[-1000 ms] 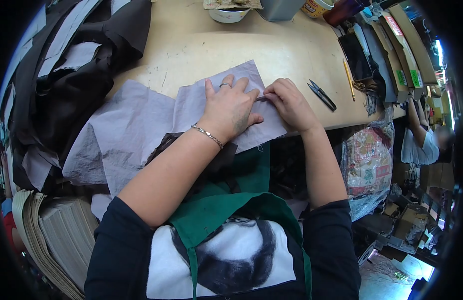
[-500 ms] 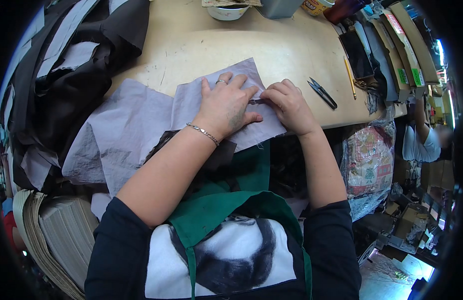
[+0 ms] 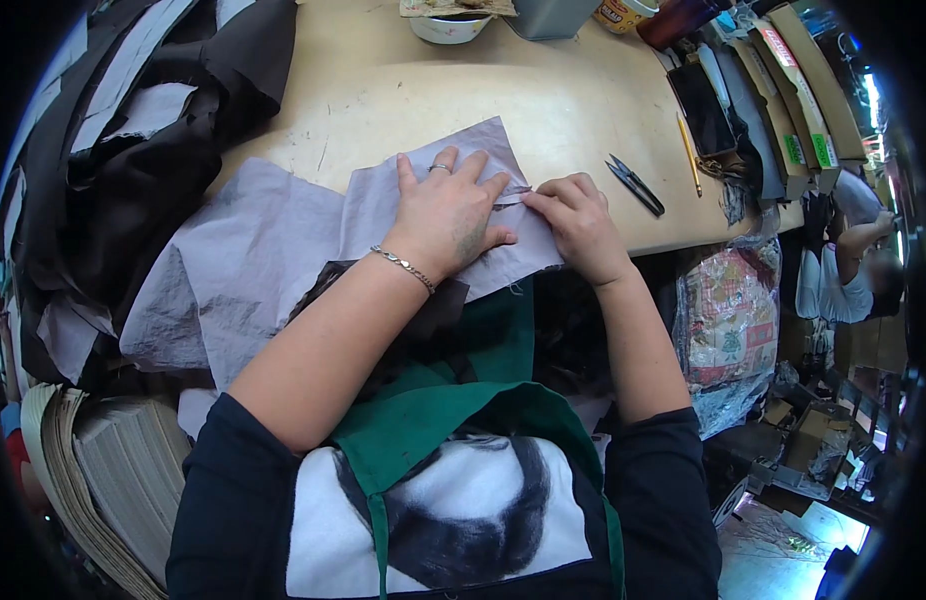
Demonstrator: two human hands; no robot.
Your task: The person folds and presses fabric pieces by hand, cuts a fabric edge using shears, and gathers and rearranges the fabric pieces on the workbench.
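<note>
Pale mauve-grey fabric (image 3: 273,225) lies over the near edge of the table, partly draped down toward my lap. My left hand (image 3: 449,215) rests flat on it with the fingers spread, a ring and a chain bracelet on it. A narrow slit or folded strip (image 3: 511,198) shows just right of those fingers. At its right end, my right hand (image 3: 583,228) has thumb and forefinger pinched together on the fabric; the exact bit between the tips is hidden. Dark cloth (image 3: 438,310) shows beneath my left wrist.
Black thread snips (image 3: 635,187) and a yellow pencil (image 3: 689,155) lie right on the table (image 3: 383,95). Dark garments (image 3: 133,190) are heaped at the left. A bowl (image 3: 450,28) stands at the back. Cardboard boxes (image 3: 798,90) line the right side; another person (image 3: 843,270) is beyond.
My right hand has shifted slightly right along the slit, its thumb and forefinger pinched at the end. My left hand stays flat on the fabric. The view has moved a little.
</note>
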